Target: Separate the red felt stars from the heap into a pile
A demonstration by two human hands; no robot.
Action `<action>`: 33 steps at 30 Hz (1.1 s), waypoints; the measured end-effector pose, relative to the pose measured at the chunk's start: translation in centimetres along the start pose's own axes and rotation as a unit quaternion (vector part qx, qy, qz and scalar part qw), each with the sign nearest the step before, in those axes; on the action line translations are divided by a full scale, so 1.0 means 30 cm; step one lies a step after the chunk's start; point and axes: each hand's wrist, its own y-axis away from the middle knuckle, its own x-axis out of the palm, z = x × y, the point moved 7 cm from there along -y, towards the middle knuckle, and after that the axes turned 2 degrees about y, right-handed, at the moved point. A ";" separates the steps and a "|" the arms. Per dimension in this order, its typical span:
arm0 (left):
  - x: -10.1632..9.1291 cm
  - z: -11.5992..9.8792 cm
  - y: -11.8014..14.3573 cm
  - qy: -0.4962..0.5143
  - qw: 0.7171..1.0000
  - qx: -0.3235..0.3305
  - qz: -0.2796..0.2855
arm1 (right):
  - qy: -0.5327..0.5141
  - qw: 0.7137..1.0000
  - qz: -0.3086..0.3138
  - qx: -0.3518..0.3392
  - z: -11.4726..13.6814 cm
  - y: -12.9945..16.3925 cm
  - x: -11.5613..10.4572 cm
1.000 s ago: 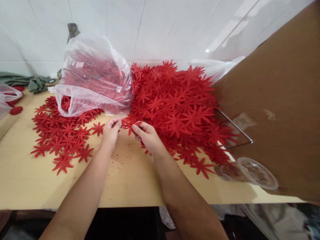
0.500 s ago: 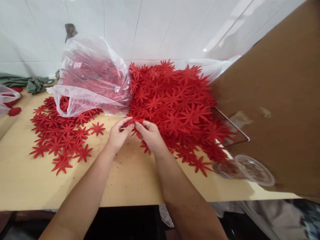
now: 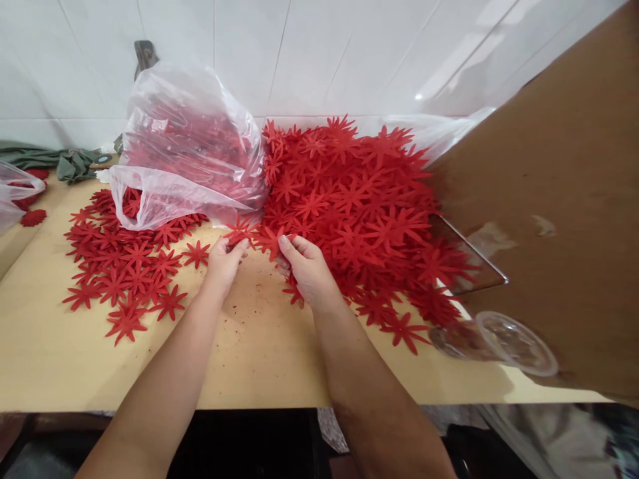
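Observation:
My left hand (image 3: 225, 261) pinches a red flower-shaped cutout (image 3: 240, 229) between thumb and fingers, just above the table. Close beside it, my right hand (image 3: 305, 266) grips a second red flower cutout (image 3: 268, 242) by its edge. The petal tips of the two nearly meet; whether they touch I cannot tell. Right behind my right hand rises a large heap of red flower cutouts (image 3: 344, 199) with long narrow petals. Left of my left hand lies a smaller, looser pile of such cutouts (image 3: 134, 266), one single flower (image 3: 196, 254) at its right edge.
A clear plastic bag (image 3: 190, 153) full of red pieces leans by the tiled wall (image 3: 309, 53). On the right stand a cardboard box (image 3: 564, 199), a metal wire frame (image 3: 482, 253) and a tipped clear plastic cup (image 3: 516, 342). Green cloth (image 3: 74, 163) lies at the back left.
My hands have moved apart, the left one to the left. Where they were together at one red bunch, each now has a separate flower cutout. The view has shifted slightly.

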 end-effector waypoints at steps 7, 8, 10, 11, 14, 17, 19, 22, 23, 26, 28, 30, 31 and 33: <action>0.050 -0.018 0.024 -0.179 0.973 0.141 0.038 | 0.125 0.967 -0.189 -0.114 0.032 -0.010 -0.111; 0.039 -0.019 0.019 -0.181 0.973 0.142 0.024 | 0.108 0.970 -0.185 -0.112 0.027 -0.011 -0.111; 0.014 -0.022 0.006 -0.162 0.977 0.135 0.000 | 0.061 0.979 -0.163 -0.107 0.020 -0.016 -0.104; 0.005 -0.025 0.001 -0.144 0.981 0.131 -0.007 | 0.038 0.982 -0.152 -0.106 0.018 -0.018 -0.099; 0.012 -0.036 0.005 -0.087 0.988 0.125 0.006 | -0.004 0.986 -0.137 -0.093 0.014 -0.020 -0.088; 0.056 -0.045 0.036 -0.078 0.988 0.127 0.050 | 0.005 0.988 -0.131 -0.079 0.020 -0.017 -0.081; 0.085 -0.046 0.059 -0.086 0.985 0.128 0.076 | 0.024 0.986 -0.139 -0.089 0.035 -0.010 -0.083; 0.107 -0.042 0.078 -0.085 0.985 0.116 0.093 | 0.038 0.983 -0.159 -0.085 0.045 0.003 -0.087; 0.110 -0.041 0.079 -0.080 0.986 0.110 0.095 | 0.040 0.983 -0.161 -0.077 0.044 0.007 -0.084; 0.110 -0.042 0.077 -0.058 0.988 0.100 0.105 | 0.047 0.985 -0.152 -0.059 0.042 0.017 -0.062; 0.112 -0.046 0.077 -0.046 0.987 0.101 0.116 | 0.039 0.989 -0.130 -0.052 0.038 0.021 -0.039; 0.115 -0.050 0.080 -0.042 0.985 0.111 0.126 | 0.020 0.994 -0.104 -0.041 0.027 0.021 -0.018; 0.117 -0.052 0.082 -0.041 0.983 0.118 0.131 | 0.010 0.995 -0.093 -0.035 0.020 0.019 -0.010; 0.121 -0.052 0.084 -0.039 0.981 0.127 0.140 | -0.007 0.996 -0.081 -0.024 0.007 0.014 -0.002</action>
